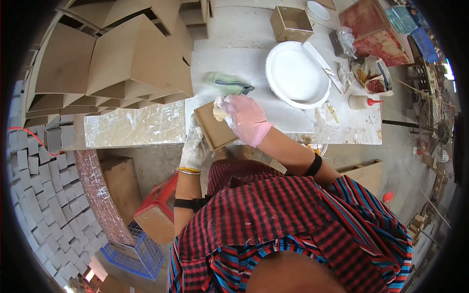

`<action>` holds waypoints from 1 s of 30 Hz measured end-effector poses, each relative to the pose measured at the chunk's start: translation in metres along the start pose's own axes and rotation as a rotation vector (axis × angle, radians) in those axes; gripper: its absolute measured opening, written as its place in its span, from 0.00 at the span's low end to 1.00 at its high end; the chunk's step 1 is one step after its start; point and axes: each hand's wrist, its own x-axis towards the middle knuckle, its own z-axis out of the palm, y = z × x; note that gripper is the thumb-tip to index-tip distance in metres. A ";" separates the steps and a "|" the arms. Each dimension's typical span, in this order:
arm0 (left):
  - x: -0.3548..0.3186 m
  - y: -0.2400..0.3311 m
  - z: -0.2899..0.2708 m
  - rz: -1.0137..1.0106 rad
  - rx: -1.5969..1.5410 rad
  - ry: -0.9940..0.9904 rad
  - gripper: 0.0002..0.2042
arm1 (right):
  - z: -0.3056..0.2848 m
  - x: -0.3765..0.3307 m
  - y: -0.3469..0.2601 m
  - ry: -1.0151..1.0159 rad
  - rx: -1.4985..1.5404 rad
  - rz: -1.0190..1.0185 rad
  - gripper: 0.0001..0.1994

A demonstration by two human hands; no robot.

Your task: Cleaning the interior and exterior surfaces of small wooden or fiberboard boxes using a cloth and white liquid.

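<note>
A small brown fibreboard box (215, 128) is tilted at the table's near edge. My left hand (194, 146), in a whitish knit glove, grips its left side, with part of the fingers hidden behind it. My right hand (249, 119), in a pink glove, closes on a crumpled cream cloth or sponge (219, 112); which of the two I cannot tell. That wad touches the box's upper edge. Just beyond lies a green and dark rag (228, 83). A round white basin (268, 73) with white contents stands to the right, a white flat strip (322, 63) resting across its rim.
Stacked brown boxes (132, 58) crowd the left of the table. One open box (292, 34) stands at the back. A red-tipped bottle (359, 102), a bag (373, 75) and a red crate (364, 24) are on the right. Below are a red stool (161, 195) and a blue crate (141, 254).
</note>
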 end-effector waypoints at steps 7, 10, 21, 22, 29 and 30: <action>0.004 -0.002 -0.014 -0.010 -0.121 -0.001 0.32 | 0.026 0.021 -0.025 0.079 0.073 -0.186 0.16; 0.013 -0.011 -0.028 0.033 -0.102 -0.019 0.32 | 0.009 0.015 -0.024 -0.047 0.201 -0.298 0.13; 0.013 0.004 -0.025 -0.052 -0.007 -0.018 0.29 | 0.026 0.006 -0.037 0.065 0.180 -0.166 0.15; 0.013 0.003 -0.024 -0.055 -0.023 -0.026 0.29 | 0.029 0.002 -0.029 -0.005 0.252 -0.163 0.17; 0.018 0.006 -0.024 -0.084 -0.026 -0.022 0.32 | -0.002 -0.006 -0.027 -0.192 0.297 -0.294 0.15; 0.021 0.003 -0.028 -0.085 -0.038 0.001 0.32 | 0.009 -0.002 -0.023 -0.120 0.126 -0.358 0.18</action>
